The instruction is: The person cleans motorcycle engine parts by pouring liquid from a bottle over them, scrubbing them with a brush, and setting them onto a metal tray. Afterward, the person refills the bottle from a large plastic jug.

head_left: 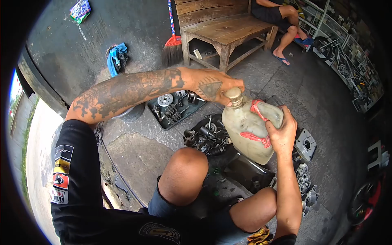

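Observation:
A cloudy, off-white plastic jerrycan (pixel 241 126) with red ties hangs tilted in front of me, above the metal parts. My right hand (pixel 282 132) is closed around its handle. Across the top reaches my left hand (pixel 214 86), its fingers closed at the ribbed screw cap (pixel 234 94), which sits on the can's neck. Part of that grip is hidden behind the cap. Just below the can are a dark open container (pixel 249 173) and a pile of engine parts (pixel 207 136).
A tray (pixel 176 110) of gears and shafts lies behind the parts pile. Metal casings (pixel 304 177) sit on the right. Farther back are a wooden bench (pixel 224 30), a broom (pixel 173 45) and a seated person's legs (pixel 288 32). A cable (pixel 118 171) runs along the floor at left.

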A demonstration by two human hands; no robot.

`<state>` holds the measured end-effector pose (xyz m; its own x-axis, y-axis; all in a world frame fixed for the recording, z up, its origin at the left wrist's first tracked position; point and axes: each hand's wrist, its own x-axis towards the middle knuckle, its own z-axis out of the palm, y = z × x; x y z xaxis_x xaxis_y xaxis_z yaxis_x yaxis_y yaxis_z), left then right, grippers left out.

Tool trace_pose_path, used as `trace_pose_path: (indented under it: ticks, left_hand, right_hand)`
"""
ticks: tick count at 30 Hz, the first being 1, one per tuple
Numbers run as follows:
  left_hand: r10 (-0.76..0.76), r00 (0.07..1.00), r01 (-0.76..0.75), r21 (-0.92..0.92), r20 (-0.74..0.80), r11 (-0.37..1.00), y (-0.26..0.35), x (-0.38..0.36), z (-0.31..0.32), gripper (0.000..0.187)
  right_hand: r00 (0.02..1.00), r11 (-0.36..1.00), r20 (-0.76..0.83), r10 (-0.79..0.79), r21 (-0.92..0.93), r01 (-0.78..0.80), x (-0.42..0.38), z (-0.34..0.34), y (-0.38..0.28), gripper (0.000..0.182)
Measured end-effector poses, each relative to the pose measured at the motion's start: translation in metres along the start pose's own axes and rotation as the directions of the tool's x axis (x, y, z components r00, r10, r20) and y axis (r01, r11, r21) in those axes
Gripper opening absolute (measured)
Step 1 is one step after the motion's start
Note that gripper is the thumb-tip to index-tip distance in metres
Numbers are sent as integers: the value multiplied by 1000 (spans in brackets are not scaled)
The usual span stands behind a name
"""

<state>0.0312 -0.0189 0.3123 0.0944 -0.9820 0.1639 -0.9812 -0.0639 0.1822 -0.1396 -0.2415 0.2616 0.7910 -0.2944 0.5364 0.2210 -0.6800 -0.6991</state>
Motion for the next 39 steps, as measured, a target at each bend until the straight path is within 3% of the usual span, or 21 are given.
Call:
trace_pose_path:
  ticks: [2,3,5,6,8,10,12,13,14,16,18,20,22,24,28,30,33,35,36,37,39]
  left_hand:
    - [-170,961,194,-95,217,976,12,1,-18,70]
    - [-168,962,192,-93,215,977,13,1,-18,70]
    - [-382,919,372,101,102,923,19,2,-10,65]
    - [-383,918,374,98,102,922,23,2,-7,65]
    - [-629,770,636,-53,103,770,28,1,-4,72]
    - [-694,717,697,-109,66,709,25,-10,-10,76]
    - [-769,560,807,-411,307,423,3,-29,-13,76]
    - [-764,527,834,-401,373,380,-17,-42,-7,70]
    - [-767,519,838,-399,376,372,-28,-62,9,70]
    - [-750,661,743,-123,-17,658,-42,-108,43,63]
    - [-867,486,864,87,104,495,-35,-154,86,54]
    - [-865,501,865,23,14,501,-52,-227,187,50]
    - [-937,339,941,-13,87,339,-29,-261,251,50]
    - [-946,307,951,-83,107,299,-15,-281,309,55]
    - [-978,187,981,-79,94,180,-7,-278,365,61]
    - [-974,207,977,-62,92,202,-4,-267,361,68]
    - [-918,394,881,-268,-41,390,-8,-223,331,82]
    - [-772,622,634,-494,-131,594,-19,-176,282,91]
    - [-680,719,467,-623,-146,628,-7,-144,231,98]
    - [-632,771,402,-705,-83,584,8,-114,186,107]
    - [-416,899,207,-703,-138,681,17,-71,144,123]
  right_hand:
    - [999,998,7,-48,-42,48,-1,0,-1,31]
    - [999,998,5,-50,-43,51,-1,1,-3,31]
    - [1000,998,9,13,57,-14,-1,-1,-5,31]
    - [1000,998,12,14,56,-15,-2,0,-7,31]
    - [1000,1000,10,-11,-21,11,-2,1,-10,31]
    - [1000,998,11,-19,-62,19,-2,0,-8,30]
    - [1000,995,4,-21,-96,21,-2,-3,-7,29]
    - [1000,998,-5,11,-66,-12,-2,-6,-7,29]
    - [999,999,-10,43,-33,-43,-2,-9,-6,29]
    - [998,1000,-50,28,5,-28,-2,-15,1,30]
    - [996,1000,-88,20,26,-17,-3,-21,10,29]
    - [996,998,-80,48,52,-44,-4,-30,16,27]
    - [988,992,-125,89,97,-77,-5,-31,22,27]
    - [985,989,-137,102,117,-86,-6,-24,26,27]
    - [995,997,-71,71,13,-71,-4,-19,24,26]
    - [993,990,-18,121,-68,-122,-2,-22,13,26]
    - [989,991,-56,134,23,-133,-1,-25,13,26]
    - [990,985,-30,138,109,-134,1,-31,5,26]
    - [992,984,-17,121,134,-118,3,-34,3,26]
    - [994,979,-21,109,175,-103,4,-36,1,26]
    - [995,963,-30,92,255,-81,4,-41,-8,27]
